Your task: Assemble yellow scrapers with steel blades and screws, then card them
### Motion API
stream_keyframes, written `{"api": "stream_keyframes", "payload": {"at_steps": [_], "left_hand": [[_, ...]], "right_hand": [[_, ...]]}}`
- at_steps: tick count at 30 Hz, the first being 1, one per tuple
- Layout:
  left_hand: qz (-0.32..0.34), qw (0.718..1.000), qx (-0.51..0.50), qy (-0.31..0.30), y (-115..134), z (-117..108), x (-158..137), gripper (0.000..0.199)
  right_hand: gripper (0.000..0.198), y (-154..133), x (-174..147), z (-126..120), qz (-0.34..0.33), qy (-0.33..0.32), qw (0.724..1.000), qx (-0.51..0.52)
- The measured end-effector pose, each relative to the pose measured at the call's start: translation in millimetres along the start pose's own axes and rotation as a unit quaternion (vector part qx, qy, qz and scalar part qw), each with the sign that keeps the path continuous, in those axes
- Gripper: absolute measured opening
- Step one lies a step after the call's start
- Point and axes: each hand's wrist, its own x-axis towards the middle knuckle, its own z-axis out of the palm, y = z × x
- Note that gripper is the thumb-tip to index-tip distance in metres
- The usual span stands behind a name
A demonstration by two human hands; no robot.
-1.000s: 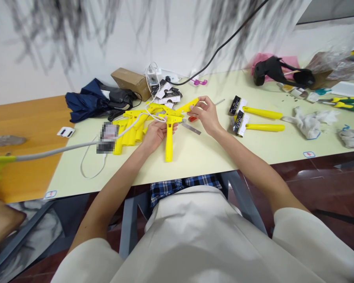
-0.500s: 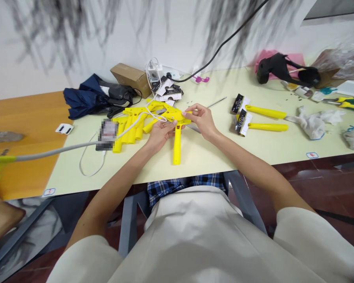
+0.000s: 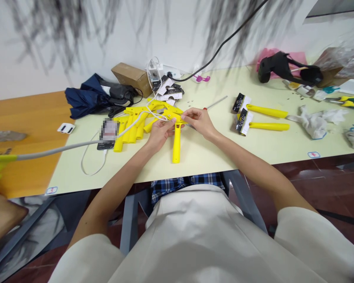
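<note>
A yellow plastic tool with a straight handle (image 3: 176,146) is held at its head end, the handle pointing towards me. My left hand (image 3: 158,135) closes on the left side of the head, thumb on top. From the right, my right hand (image 3: 201,122) pinches the head's edge with thumb and forefinger; any small part between those fingertips is too small to make out. Behind the right hand lies a screwdriver (image 3: 218,102), its red end partly hidden. More yellow handled pieces (image 3: 131,131) lie side by side to the left of my left hand.
A white cable (image 3: 132,125) crosses the yellow pieces, near a phone (image 3: 107,135). Further back are a cardboard box (image 3: 131,78) and black-and-white cards (image 3: 169,92). Two carded yellow handles (image 3: 267,111) and white gloves (image 3: 312,122) lie right. Someone's arm (image 3: 6,212) shows at lower left.
My right hand has shifted slightly, lower and to the left against the tool's head, and the screwdriver's red end now shows behind it. The left hand keeps its hold.
</note>
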Motion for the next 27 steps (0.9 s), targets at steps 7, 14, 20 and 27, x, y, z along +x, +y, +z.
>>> {"api": "stream_keyframes", "payload": {"at_steps": [7, 14, 20, 27], "left_hand": [[-0.005, 1.000, 0.009, 0.004, 3, 3, -1, 0.035], [0.001, 1.000, 0.007, -0.006, 2, 2, 0, 0.039], [-0.001, 1.000, 0.012, -0.011, 0, 0, 1, 0.038], [0.007, 1.000, 0.007, 0.005, 1, 1, 1, 0.032]], "right_hand": [[0.031, 3, 5, -8, 0.006, 0.003, 1.000, -0.012], [0.016, -5, 5, -11, 0.040, -0.017, 0.999, 0.015], [0.018, -5, 5, -13, 0.063, -0.032, 0.997, 0.014], [0.043, 5, 8, -16, 0.008, -0.030, 0.998, -0.049]]}}
